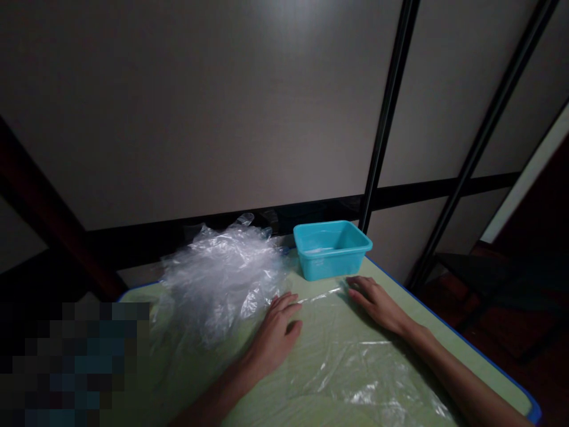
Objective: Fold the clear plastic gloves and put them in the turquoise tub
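Clear plastic film (355, 367) lies spread over the green table between my forearms, its far edge running between my two hands. My left hand (276, 332) rests palm down at the film's far left, fingers apart and thumb out. At the far right corner of the film is my right hand (373, 302), its fingers bent and close to the plastic; whether they pinch it is too small to tell. A large crumpled heap of clear plastic (226, 273) sits beyond my left hand. Just beyond my right hand stands a turquoise basin (333, 264).
The green table (471, 356) has a blue edge and stands against a pale sliding-door panel (222, 118) with black frames. A dark chair (498, 279) is off to the right. The lower left corner is pixelated.
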The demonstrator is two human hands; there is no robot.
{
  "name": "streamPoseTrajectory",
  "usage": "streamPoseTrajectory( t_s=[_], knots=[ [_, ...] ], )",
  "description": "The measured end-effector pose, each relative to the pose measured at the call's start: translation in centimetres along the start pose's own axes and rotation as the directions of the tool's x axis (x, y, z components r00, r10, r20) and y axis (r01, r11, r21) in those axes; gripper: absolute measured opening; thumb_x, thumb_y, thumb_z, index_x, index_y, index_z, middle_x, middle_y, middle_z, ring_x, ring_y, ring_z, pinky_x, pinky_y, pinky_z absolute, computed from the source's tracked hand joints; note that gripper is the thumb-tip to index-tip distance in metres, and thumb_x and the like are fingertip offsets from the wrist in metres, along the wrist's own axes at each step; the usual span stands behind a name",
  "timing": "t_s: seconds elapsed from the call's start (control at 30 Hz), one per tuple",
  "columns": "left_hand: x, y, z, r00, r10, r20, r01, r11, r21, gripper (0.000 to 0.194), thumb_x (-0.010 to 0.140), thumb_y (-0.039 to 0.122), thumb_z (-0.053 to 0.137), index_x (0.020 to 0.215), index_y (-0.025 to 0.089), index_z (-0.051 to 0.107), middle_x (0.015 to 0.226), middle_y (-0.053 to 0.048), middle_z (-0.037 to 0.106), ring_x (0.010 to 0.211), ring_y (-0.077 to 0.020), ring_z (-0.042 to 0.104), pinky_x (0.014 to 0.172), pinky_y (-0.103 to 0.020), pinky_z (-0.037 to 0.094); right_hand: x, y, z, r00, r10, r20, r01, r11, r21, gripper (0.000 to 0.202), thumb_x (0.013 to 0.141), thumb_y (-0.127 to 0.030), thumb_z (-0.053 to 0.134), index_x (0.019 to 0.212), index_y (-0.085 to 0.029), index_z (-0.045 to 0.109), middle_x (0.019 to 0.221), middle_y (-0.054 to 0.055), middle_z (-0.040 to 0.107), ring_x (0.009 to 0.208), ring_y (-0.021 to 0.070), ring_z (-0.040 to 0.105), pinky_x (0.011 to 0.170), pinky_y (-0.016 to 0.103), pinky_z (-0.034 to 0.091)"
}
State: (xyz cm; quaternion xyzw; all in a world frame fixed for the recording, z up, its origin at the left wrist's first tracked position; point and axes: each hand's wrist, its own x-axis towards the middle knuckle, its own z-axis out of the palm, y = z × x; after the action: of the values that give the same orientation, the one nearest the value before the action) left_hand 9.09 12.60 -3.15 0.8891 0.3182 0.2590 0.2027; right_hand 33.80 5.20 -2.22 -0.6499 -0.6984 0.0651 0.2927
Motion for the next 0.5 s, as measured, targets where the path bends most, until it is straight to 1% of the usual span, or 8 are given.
streamPoseTrajectory(
  t_s=[0.07,0.13,0.23,0.3,0.37,0.4,0.5],
  knots=[
    [0.02,0.03,-0.02,1.000,-0.001,-0.002,0.001,1.000,-0.004,0.030,0.073,0.010,0.050,0.101,0.017,0.062,0.117,-0.010,0.056,0.114,-0.0240,0.045,0.101,-0.047,0.028,-0.14,-0.30,-0.25,1.000,-0.009,0.015,0.009,1.000,0.009,0.037,0.089,-0.043,0.030,0.112,-0.020,0.050,0.109,0.009,0.058,0.101,0.0235,0.052,0.090,0.042,0.038],
    [0.03,0.12,-0.08,1.000,-0.002,-0.003,0.002,1.000,-0.010,0.030,0.073,0.010,0.050,0.100,0.018,0.063,0.116,-0.009,0.056,0.113,-0.0238,0.046,0.100,-0.046,0.029,-0.27,-0.34,-0.37,0.998,-0.031,0.053,0.031,1.000,0.001,0.039,0.089,-0.045,0.031,0.116,-0.021,0.047,0.117,0.008,0.054,0.109,0.0241,0.046,0.092,0.042,0.035],
    [0.00,0.25,-0.12,1.000,-0.006,-0.002,0.006,1.000,-0.017,0.031,0.073,0.009,0.050,0.100,0.019,0.062,0.116,-0.009,0.056,0.112,-0.0232,0.047,0.099,-0.044,0.031,-0.38,-0.01,-0.18,0.989,-0.027,0.146,0.036,0.998,-0.059,0.045,0.088,-0.049,0.033,0.121,-0.022,0.047,0.129,0.008,0.045,0.122,0.0288,0.031,0.098,0.051,0.024],
    [-0.02,0.29,-0.11,1.000,-0.009,0.002,0.009,1.000,-0.021,0.031,0.073,0.009,0.050,0.100,0.018,0.062,0.116,-0.009,0.055,0.112,-0.0235,0.046,0.099,-0.044,0.031,-0.37,0.20,0.04,0.986,0.003,0.167,0.009,0.997,-0.071,0.046,0.087,-0.049,0.033,0.121,-0.021,0.048,0.131,0.008,0.043,0.124,0.0310,0.027,0.099,0.056,0.017],
    [-0.05,0.33,-0.09,1.000,-0.012,0.007,0.012,1.000,-0.025,0.031,0.073,0.009,0.050,0.100,0.017,0.062,0.117,-0.010,0.055,0.113,-0.0238,0.045,0.099,-0.044,0.030,-0.32,0.18,0.15,0.994,0.021,0.108,-0.022,1.000,0.008,0.046,0.086,-0.048,0.036,0.119,-0.019,0.050,0.129,0.009,0.045,0.123,0.0314,0.030,0.099,0.057,0.014],
    [-0.07,0.37,-0.09,1.000,-0.013,0.010,0.013,1.000,-0.028,0.031,0.072,0.009,0.050,0.100,0.017,0.061,0.117,-0.010,0.055,0.113,-0.0237,0.045,0.100,-0.044,0.029,-0.27,0.09,0.12,0.998,0.026,0.060,-0.030,0.997,0.068,0.045,0.086,-0.047,0.038,0.118,-0.018,0.051,0.127,0.010,0.048,0.121,0.0307,0.033,0.100,0.055,0.016],
    [-0.17,0.56,-0.17,1.000,-0.022,0.008,0.023,0.999,-0.040,0.036,0.072,0.007,0.049,0.107,0.016,0.056,0.116,-0.010,0.054,0.113,-0.0228,0.045,0.100,-0.041,0.029,-0.05,-0.32,-0.24,0.997,0.039,-0.069,-0.023,0.977,0.214,0.039,0.086,-0.043,0.038,0.109,-0.018,0.057,0.116,0.010,0.056,0.110,0.0266,0.047,0.097,0.045,0.031]
  ],
)
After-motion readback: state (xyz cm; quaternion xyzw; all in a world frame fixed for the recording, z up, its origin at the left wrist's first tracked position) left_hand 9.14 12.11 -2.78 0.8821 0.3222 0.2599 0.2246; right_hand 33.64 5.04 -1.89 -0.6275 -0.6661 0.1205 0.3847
